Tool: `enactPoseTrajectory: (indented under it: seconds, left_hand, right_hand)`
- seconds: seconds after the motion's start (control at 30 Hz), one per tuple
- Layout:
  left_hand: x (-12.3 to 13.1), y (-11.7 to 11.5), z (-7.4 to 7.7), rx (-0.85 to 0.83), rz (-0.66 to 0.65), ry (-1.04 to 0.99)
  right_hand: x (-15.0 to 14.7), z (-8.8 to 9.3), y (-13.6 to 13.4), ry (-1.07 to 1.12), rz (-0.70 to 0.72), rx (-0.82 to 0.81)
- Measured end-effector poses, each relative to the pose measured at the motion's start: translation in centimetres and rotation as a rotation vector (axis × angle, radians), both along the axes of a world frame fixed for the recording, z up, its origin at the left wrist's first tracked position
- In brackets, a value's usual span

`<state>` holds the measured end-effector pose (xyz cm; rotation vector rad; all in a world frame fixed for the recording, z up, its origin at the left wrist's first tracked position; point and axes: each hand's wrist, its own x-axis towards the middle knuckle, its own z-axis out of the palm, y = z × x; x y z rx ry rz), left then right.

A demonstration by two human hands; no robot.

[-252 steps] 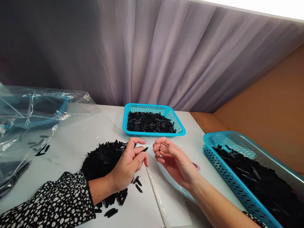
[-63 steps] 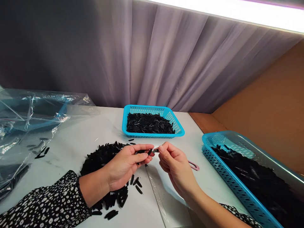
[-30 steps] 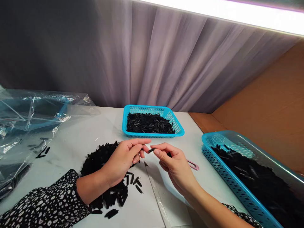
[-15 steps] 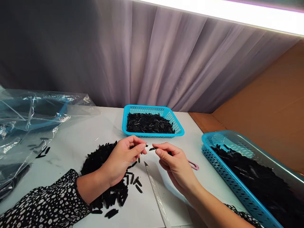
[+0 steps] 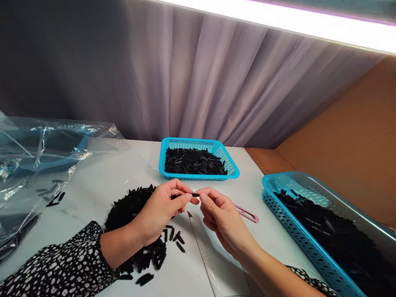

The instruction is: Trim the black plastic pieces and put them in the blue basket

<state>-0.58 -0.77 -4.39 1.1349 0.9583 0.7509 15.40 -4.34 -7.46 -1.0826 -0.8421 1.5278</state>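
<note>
Between the fingertips of both hands runs a small, slim black piece (image 5: 194, 195). My left hand (image 5: 165, 204) pinches its left end between thumb and fingers. At the other end, my right hand (image 5: 221, 214) is closed with thumb against forefinger. A heap of similar black pieces (image 5: 128, 206) lies under and behind my left hand, with several loose ones (image 5: 178, 237) to its right. Below the hands, a long, clear-looking strip with a dark pointed tip (image 5: 201, 247) lies on the white table (image 5: 173, 276). What else the curled fingers may hold is hidden.
A blue basket (image 5: 199, 177) of black pieces stands at the back. Another larger blue basket (image 5: 297, 231) with black contents is at the right. Clear plastic (image 5: 43, 152) spreads at the left. A pink, slotted object (image 5: 247, 213) lies beyond my right hand.
My right hand has moved slightly left to meet my left hand. The black piece now bridges both sets of fingertips, which were apart before. More of the pink object shows.
</note>
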Motion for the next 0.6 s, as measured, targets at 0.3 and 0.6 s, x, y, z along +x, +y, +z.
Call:
enactPoseTrajectory:
  seconds: [0.3,0.6]
  left_hand:
    - [0.01,-0.06,-0.03,-0.021,-0.054,-0.002]
    - [0.26,-0.13,-0.22,0.037,-0.026,-0.021]
  right_hand:
    - [0.33,0.13,0.11,0.030,-0.018,-0.007]
    - [0.18,-0.02,-0.34,-0.038,0.008,0.031]
